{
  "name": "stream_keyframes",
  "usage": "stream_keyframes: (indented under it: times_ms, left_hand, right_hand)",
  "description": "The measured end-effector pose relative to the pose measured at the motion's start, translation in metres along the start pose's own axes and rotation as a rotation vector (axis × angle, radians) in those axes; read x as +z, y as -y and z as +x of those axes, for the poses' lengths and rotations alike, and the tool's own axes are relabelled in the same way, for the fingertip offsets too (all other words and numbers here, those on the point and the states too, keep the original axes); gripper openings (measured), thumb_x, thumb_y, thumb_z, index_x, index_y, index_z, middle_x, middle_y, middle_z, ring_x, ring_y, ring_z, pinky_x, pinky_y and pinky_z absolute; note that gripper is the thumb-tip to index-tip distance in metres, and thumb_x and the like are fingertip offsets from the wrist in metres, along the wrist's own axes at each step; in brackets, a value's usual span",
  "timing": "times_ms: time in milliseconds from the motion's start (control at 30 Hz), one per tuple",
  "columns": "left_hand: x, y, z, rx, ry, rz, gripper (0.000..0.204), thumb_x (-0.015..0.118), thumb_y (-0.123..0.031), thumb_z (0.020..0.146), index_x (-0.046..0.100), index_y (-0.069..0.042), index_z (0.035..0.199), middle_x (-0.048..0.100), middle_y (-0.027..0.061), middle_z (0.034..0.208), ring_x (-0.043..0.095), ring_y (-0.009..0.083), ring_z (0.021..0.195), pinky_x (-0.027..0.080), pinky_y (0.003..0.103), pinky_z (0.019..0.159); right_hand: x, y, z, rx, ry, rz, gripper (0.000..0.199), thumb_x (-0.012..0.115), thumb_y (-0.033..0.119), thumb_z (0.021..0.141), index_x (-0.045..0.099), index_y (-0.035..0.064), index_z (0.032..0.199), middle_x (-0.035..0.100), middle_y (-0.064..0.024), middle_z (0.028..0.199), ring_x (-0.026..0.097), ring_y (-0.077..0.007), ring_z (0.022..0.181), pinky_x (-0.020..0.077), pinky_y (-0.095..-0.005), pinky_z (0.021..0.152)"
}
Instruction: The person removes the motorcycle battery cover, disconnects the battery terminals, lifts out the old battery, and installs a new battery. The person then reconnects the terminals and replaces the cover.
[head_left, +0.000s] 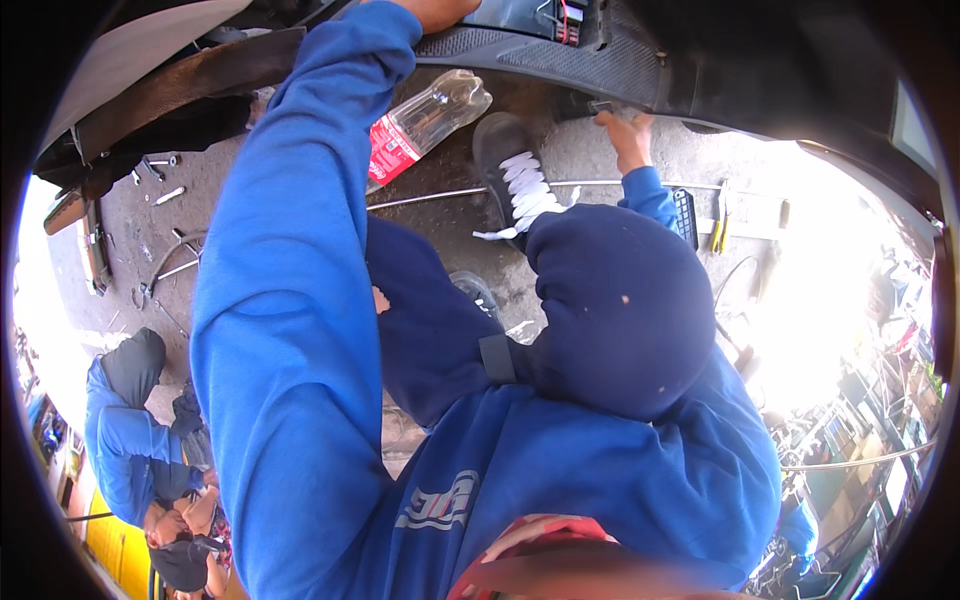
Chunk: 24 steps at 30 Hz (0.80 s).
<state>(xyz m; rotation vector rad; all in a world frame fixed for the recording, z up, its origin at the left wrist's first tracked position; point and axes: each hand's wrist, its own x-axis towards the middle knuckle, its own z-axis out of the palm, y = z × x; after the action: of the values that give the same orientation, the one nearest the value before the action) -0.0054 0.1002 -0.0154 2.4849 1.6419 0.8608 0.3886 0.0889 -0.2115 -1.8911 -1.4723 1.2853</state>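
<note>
I wear a bright blue sweatshirt (290,330) — long sleeves with ribbed cuffs, a white printed mark on the chest. My trousers (620,310) are dark navy, flecked with small pale spots. One black sneaker (505,160) shows — its laces are white.

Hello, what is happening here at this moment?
A person in a blue sweatshirt crouches on a concrete floor beside a dark vehicle body. The left hand reaches up into an open compartment with wires at the top; its fingers run out of view. The right hand presses a small metal tool against the lower edge of the body. A clear plastic bottle with a red label lies by the black shoe. Loose tools lie on the left, where another person in blue crouches.
</note>
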Motion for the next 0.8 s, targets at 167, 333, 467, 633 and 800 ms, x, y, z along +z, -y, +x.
stream_keyframes:
  times_ms: [167,333,467,633,800]
  left_hand:
    - [0.003,-0.001,0.001,-0.006,-0.039,-0.050,0.011,0.063,-0.014,0.099,0.066,-0.007,0.107,0.071,0.0140,0.101,0.069,0.0327,0.103,0.044,0.046,0.094]
    - [0.005,0.000,0.003,-0.039,-0.003,-0.028,0.011,0.064,-0.015,0.097,0.066,-0.007,0.105,0.070,0.0140,0.101,0.069,0.0326,0.103,0.044,0.047,0.095]
    - [0.006,0.003,0.005,-0.011,-0.090,-0.045,0.014,0.068,-0.018,0.096,0.067,-0.006,0.104,0.073,0.0152,0.098,0.070,0.0357,0.097,0.047,0.047,0.092]
    - [-0.002,0.005,0.009,-0.185,-0.045,-0.479,0.015,0.078,-0.013,0.090,0.072,-0.003,0.100,0.078,0.0157,0.094,0.076,0.0347,0.091,0.059,0.044,0.083]
    - [-0.008,-0.002,0.009,-0.190,-0.055,-0.426,0.009,0.077,-0.004,0.088,0.075,-0.002,0.097,0.080,0.0150,0.093,0.079,0.0275,0.087,0.061,0.038,0.077]
  right_hand:
    - [0.023,0.027,-0.019,-0.203,-0.064,-0.750,0.128,0.099,0.043,0.064,0.030,-0.0057,0.160,0.042,-0.0327,0.160,0.048,-0.0427,0.144,0.0383,-0.0442,0.122]
    - [0.035,0.050,0.004,-0.469,0.124,-0.633,0.093,0.092,0.058,0.070,0.063,0.0066,0.142,0.062,-0.0186,0.146,0.058,-0.0364,0.134,0.0434,-0.0469,0.115]
    - [0.043,0.048,0.026,-0.690,0.010,-0.599,0.071,0.089,0.060,0.075,0.076,0.0138,0.128,0.070,-0.0130,0.137,0.063,-0.0365,0.128,0.0468,-0.0461,0.110]
    - [0.040,0.030,0.013,-0.446,-0.122,-0.714,0.085,0.093,0.048,0.072,0.065,0.0052,0.140,0.062,-0.0249,0.144,0.058,-0.0434,0.131,0.0455,-0.0476,0.113]
    - [-0.011,0.015,-0.066,-0.268,-0.241,-0.479,0.097,0.092,0.038,0.069,0.047,-0.0097,0.140,0.051,-0.0245,0.132,0.050,-0.0396,0.130,0.0466,-0.0477,0.110]
